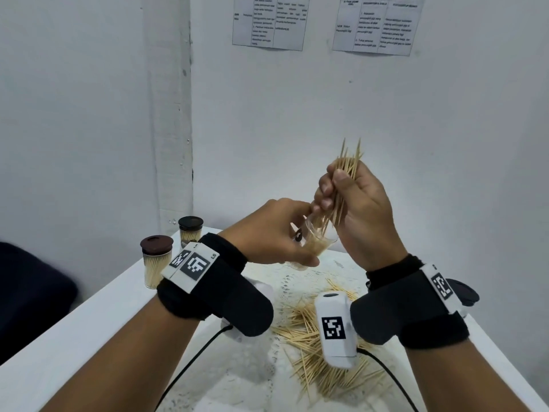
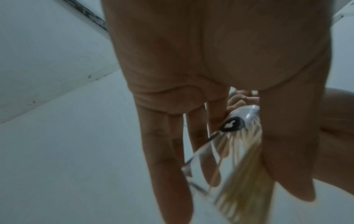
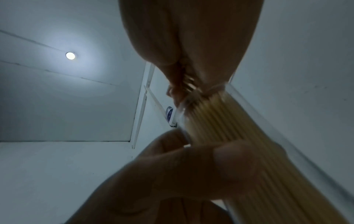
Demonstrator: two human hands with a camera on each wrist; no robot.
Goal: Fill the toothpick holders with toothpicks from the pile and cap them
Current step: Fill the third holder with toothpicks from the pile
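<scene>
My left hand (image 1: 279, 233) grips a clear toothpick holder (image 1: 315, 242), tilted toward the right and partly full of toothpicks, in the air above the table. My right hand (image 1: 347, 200) pinches a bundle of toothpicks (image 1: 346, 173) whose lower ends reach into the holder's mouth. In the left wrist view the holder (image 2: 226, 151) lies between thumb and fingers, a dark oval sticker on its side. The right wrist view shows the toothpicks (image 3: 229, 136) packed inside the clear wall. A loose pile of toothpicks (image 1: 315, 346) lies on the table below my wrists.
Two filled holders with brown caps stand at the table's left edge, one near (image 1: 156, 260) and one farther back (image 1: 190, 230). The white table (image 1: 89, 337) meets white walls behind and to the left. Two printed sheets hang on the back wall. Cables trail from both wrist cameras.
</scene>
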